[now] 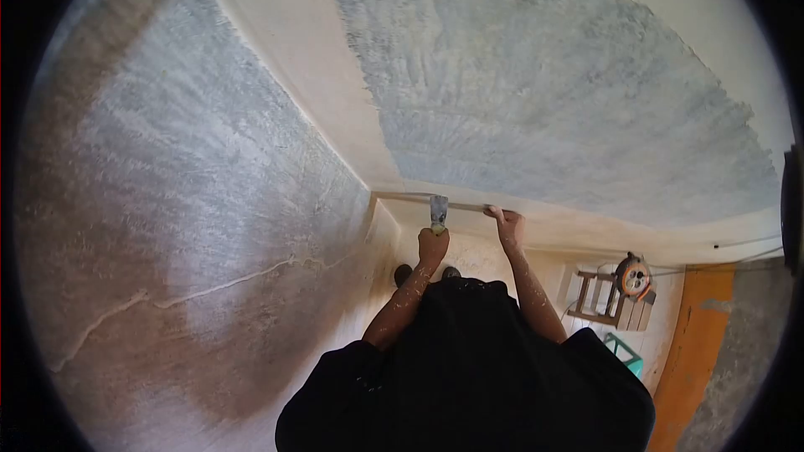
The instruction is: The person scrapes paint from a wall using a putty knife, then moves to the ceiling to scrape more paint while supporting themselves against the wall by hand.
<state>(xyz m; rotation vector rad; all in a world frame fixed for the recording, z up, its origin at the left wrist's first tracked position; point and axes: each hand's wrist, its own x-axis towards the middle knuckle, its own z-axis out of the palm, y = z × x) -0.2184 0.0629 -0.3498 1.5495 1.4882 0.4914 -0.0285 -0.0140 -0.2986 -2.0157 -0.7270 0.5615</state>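
My left hand is closed around the handle of a putty knife, its flat blade pointing away from me and marked with pale residue. The blade lies against or just over a long, thin grey strip that runs roughly level along the wall. At the strip's right end, my right hand grips it between thumb and fingers. The strip's left end reaches toward the room corner. Beyond both hands rises the facing wall, with a large grey patch surrounded by cream coating. White specks dot both forearms.
On the left stands a grey, streaky wall crossed by a pale raised line. To the right, an orange-rimmed cable reel rests by a wooden stool, near a green frame. An orange band lies further right.
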